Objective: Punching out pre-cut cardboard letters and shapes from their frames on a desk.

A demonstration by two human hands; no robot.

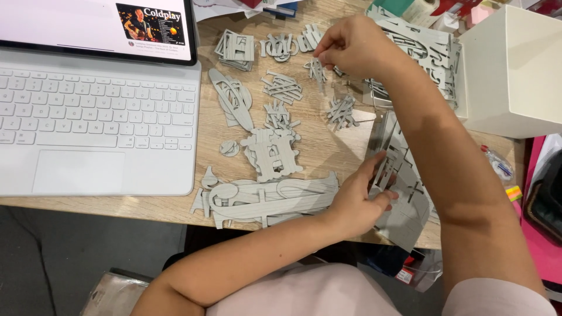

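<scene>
Head view: left hand (357,202) pinches a slotted grey cardboard piece (383,171), its lower edge hidden by fingers. Right hand (348,47) nips a thin grey strip (318,71) beyond it, shape unclear.

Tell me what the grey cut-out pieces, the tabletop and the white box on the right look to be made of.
Grey cut-out pieces: probably thin cardboard or laser-cut board, matte, flat with crisp cut edges and slots. Tabletop: wood or wood-look laminate, pale with visible grain, low sheen. White box: smooth, uniform off-white walls, likely plastic or coated board; the view cannot settle which.

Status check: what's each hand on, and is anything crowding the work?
Left hand holding a small grey slotted piece. Right hand pinching a thin grey piece. Loose grey cutouts all around; laptop alongside.
</scene>
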